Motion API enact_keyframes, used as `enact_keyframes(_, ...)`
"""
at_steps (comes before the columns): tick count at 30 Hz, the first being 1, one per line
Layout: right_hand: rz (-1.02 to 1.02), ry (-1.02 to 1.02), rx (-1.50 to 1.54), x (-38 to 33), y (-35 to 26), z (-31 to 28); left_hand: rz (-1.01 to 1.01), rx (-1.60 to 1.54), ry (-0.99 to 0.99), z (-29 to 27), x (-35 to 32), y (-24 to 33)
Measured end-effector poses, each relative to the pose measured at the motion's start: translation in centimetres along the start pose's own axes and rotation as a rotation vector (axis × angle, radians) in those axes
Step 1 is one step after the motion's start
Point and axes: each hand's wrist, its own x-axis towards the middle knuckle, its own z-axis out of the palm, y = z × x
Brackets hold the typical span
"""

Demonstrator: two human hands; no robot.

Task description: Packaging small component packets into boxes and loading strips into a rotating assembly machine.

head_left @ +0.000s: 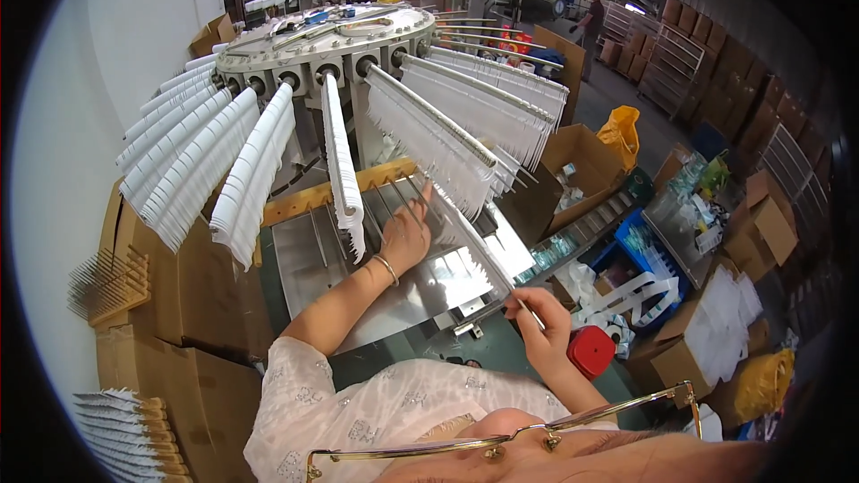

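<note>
My right hand (544,331) pinches the near end of a thin metal rod (483,259) that slants away over a shiny metal plate (358,313). Near the rod's far part, my left hand (407,237) reaches over the plate with its fingers stretched out, the index finger at or close to the rod. I cannot tell whether it touches. A wooden bar (335,194) with several thin rods lies along the plate's far edge. Above both hands, white pleated sheets (429,134) hang on rods that stick out from a round white machine (327,40).
A red square object (591,351) stands right of my right hand. Further right are a blue crate (658,255) and cardboard boxes (586,161). On the left, a rack of pins (112,286) and white pleated pieces on wood (125,434) sit by large cartons (201,385). A person (592,22) stands far back.
</note>
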Motion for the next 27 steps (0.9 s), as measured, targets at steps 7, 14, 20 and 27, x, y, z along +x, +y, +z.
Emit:
enact_keyframes(7,0.213,0.526,0.465,-5.3,3.6,-3.8,0.166,-0.223,-0.082,-2.6,-0.6,5.3)
enact_keyframes(14,0.255,0.635,0.770,-8.4,5.5,-9.9,-0.036,-0.842,-0.211,-2.5,1.7,8.2)
enact_keyframes(20,0.339,0.620,0.798,-8.8,5.3,-13.1,0.217,-0.979,-0.195,-0.5,3.5,9.8)
enact_keyframes(27,0.351,0.622,0.383,-5.3,7.8,-19.4,-0.207,-1.308,-0.385,5.2,5.2,13.2)
